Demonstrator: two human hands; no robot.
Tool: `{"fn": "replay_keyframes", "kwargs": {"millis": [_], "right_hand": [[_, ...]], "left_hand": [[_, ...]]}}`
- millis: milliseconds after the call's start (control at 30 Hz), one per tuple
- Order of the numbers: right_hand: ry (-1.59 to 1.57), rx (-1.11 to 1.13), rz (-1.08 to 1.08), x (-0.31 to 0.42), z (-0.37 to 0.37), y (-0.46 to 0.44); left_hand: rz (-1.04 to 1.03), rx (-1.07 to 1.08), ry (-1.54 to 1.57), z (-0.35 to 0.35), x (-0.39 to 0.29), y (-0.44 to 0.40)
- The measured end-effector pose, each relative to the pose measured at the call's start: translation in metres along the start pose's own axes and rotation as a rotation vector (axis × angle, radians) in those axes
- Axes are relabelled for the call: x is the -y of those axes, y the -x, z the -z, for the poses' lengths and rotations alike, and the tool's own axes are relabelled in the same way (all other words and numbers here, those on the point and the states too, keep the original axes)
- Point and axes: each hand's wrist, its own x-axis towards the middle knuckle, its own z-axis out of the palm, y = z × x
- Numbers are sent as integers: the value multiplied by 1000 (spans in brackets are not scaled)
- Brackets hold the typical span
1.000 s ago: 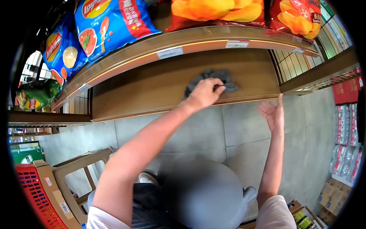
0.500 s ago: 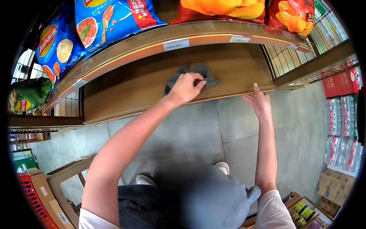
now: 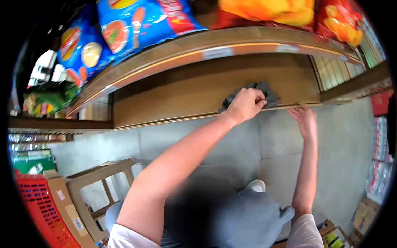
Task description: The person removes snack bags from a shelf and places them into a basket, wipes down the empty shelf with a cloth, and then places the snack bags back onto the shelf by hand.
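Observation:
A dark grey cloth (image 3: 271, 96) is bunched under my left hand (image 3: 247, 103), whose fingers are curled into it. The cloth lies on the brown lower shelf board (image 3: 173, 95), close to its front edge. Part of the cloth is hidden by the hand. Further right, my right hand (image 3: 305, 120) touches the front lip of the same board near its right end. Its fingers are spread against the lip, and nothing loose shows in them.
Blue chip bags (image 3: 144, 22) and an orange-red bag (image 3: 264, 12) sit on the upper shelf (image 3: 186, 47), which overhangs the board. A brown frame-like stool or chair (image 3: 109, 182) and a red basket (image 3: 39, 202) are at lower left. Bottle packs (image 3: 378, 177) stand at right.
My left hand has slid the cloth to the right along the board and nearer its front edge. My right hand stays at the lip. The whole view has shifted left.

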Motion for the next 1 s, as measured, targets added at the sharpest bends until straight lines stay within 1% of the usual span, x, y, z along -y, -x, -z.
{"fn": "replay_keyframes", "kwargs": {"millis": [33, 100, 167, 200, 233, 300, 333, 400, 433, 467, 533, 600, 633, 700, 733, 800, 867, 900, 933, 967, 1000], "right_hand": [[-10, 31, -17, 0, -4, 3], [31, -1, 14, 6, -9, 8], [74, 5, 27, -2, -5, 0], [111, -13, 42, -6, -3, -2], [124, 2, 51, -9, -3, -2], [211, -108, 11, -12, -10, -2], [230, -90, 24, -14, -20, 0], [1201, -508, 318, -13, -43, 9], [1288, -426, 541, -4, -74, 31], [1364, -336, 759, 5, -113, 63], [1358, 132, 715, 3, -171, 104], [1412, 453, 815, -28, -190, 111], [1488, 552, 912, -45, -195, 110], [1671, 542, 1048, -96, -196, 108], [1647, 563, 1061, -101, -198, 109], [1744, 448, 1089, -107, -197, 108], [1746, 458, 1079, -109, -196, 108], [1756, 435, 1079, -109, -198, 107], [1757, 426, 1108, -109, -197, 107], [1758, 423, 1109, -110, -198, 105], [1744, 415, 1105, -112, -197, 105]], "left_hand": [[14, -13, 53, 17, 11, 18], [-85, -96, -39, 52, 38, 56], [-75, -193, -122, 82, 64, 92], [-153, -219, -241, 98, 76, 108], [-143, -269, -224, 108, 86, 121], [-209, -338, -314, 111, 98, 128], [-175, -331, -311, 108, 96, 125], [-131, -302, -296, 96, 88, 115], [-117, -232, -306, 93, 86, 109], [-91, -238, -233, 88, 77, 106], [-56, -267, -149, 85, 71, 108], [-73, -253, -79, 91, 74, 114], [-69, -257, -77, 94, 82, 119], [-59, -310, -173, 122, 109, 144], [-42, -322, -193, 140, 110, 154], [144, -291, -190, 177, 116, 180], [277, -328, -362, 217, 133, 203], [356, -393, -369, 236, 156, 218], [383, -462, -449, 256, 183, 234], [509, -524, -503, 273, 197, 251], [458, -628, -524, 286, 224, 271]]}}
